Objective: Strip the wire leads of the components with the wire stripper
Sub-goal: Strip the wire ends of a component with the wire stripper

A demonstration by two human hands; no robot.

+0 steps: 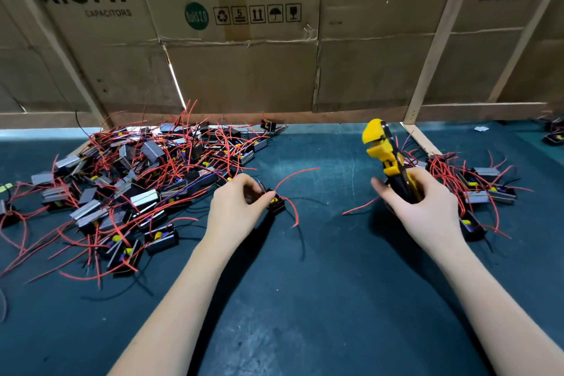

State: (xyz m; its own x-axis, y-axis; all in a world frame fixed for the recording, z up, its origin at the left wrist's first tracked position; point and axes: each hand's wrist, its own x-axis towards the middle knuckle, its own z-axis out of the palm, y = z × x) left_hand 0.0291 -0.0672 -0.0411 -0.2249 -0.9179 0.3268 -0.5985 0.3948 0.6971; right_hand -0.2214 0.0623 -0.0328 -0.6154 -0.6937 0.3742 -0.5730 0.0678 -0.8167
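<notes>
Components (276,203) were the matter here: one small black block with red leads (297,175) lay near the middle of the dark green worktop (305,299), and the left hand (236,207) pinched it with curled thumb and fingers. The right hand (424,207) gripped the black handles of the yellow wire stripper (383,149), whose head pointed up toward the far edge. Both forearms reached forward, bare. A tangled heap (137,171) of blocks lay toward the far left corner, a smaller pile (476,186) by the right edge.
</notes>
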